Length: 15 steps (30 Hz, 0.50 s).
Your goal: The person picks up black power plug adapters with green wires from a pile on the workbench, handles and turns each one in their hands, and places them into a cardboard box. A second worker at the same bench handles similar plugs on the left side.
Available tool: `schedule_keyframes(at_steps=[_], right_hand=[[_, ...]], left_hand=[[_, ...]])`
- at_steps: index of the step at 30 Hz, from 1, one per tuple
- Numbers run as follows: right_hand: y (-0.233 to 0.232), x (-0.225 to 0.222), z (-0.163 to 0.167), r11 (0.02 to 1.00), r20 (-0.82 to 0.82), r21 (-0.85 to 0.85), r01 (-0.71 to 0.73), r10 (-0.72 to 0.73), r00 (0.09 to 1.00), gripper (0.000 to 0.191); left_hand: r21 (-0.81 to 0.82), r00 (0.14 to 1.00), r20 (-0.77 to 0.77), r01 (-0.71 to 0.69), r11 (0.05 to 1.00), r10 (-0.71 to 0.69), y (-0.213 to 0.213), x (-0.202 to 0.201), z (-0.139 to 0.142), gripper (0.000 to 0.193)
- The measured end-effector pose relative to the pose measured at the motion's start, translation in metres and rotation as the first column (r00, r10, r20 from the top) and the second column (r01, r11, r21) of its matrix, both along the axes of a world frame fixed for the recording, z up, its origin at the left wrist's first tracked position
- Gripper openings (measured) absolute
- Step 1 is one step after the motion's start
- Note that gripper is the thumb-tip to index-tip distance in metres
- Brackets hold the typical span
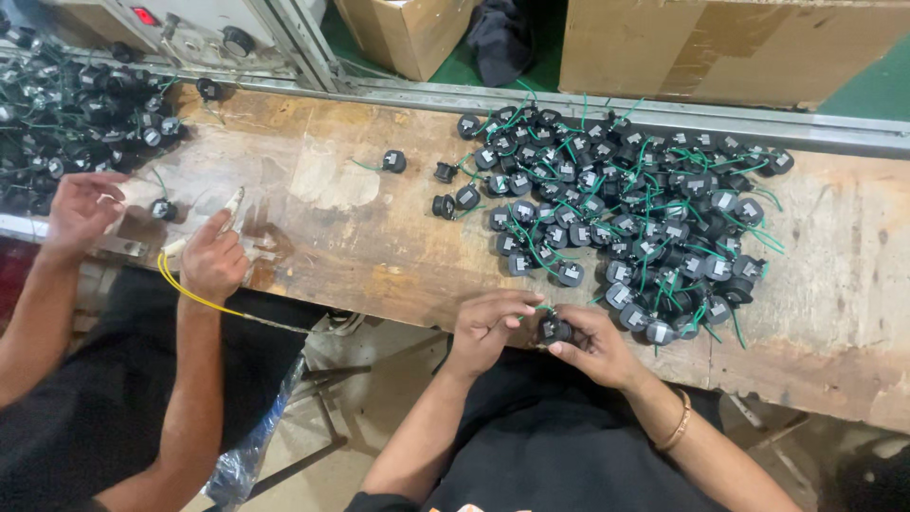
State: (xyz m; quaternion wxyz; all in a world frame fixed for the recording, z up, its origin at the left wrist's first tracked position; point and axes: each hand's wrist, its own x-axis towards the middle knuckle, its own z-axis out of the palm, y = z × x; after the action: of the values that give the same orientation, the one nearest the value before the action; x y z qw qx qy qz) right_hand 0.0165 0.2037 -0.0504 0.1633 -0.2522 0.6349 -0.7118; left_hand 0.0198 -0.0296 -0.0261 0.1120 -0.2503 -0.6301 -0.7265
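Small black round component [554,329] with green wire, held at the bench edge [398,284]: my left hand [485,322] pinches it, my right hand [592,343] grips it. I judge it could drop off the edge, or snag the pile [626,209].

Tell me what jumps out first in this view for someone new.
The big heap of small black parts with green wires on the worn wooden bench, right of middle. At its near edge, the left hand and right hand hold one black part between them. Far left, a co-worker's hand grips a tool beside a second pile.
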Motion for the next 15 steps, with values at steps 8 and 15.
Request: schedule_keyframes(at_steps=[8,15], right_hand=[[-0.017,-0.001,0.032,0.941,-0.419,0.300,0.159,-0.020,0.908,0.029],[-0.024,0.001,0.044,0.941,-0.446,0.237,0.244,-0.118,0.887,0.028]], left_hand=[[0.394,0.813,0.508,0.075,0.916,-0.285,0.026,0.003,-0.010,0.031],[0.267,0.864,0.242,-0.496,0.826,0.441,-0.046,-0.067,0.037,0.017]])
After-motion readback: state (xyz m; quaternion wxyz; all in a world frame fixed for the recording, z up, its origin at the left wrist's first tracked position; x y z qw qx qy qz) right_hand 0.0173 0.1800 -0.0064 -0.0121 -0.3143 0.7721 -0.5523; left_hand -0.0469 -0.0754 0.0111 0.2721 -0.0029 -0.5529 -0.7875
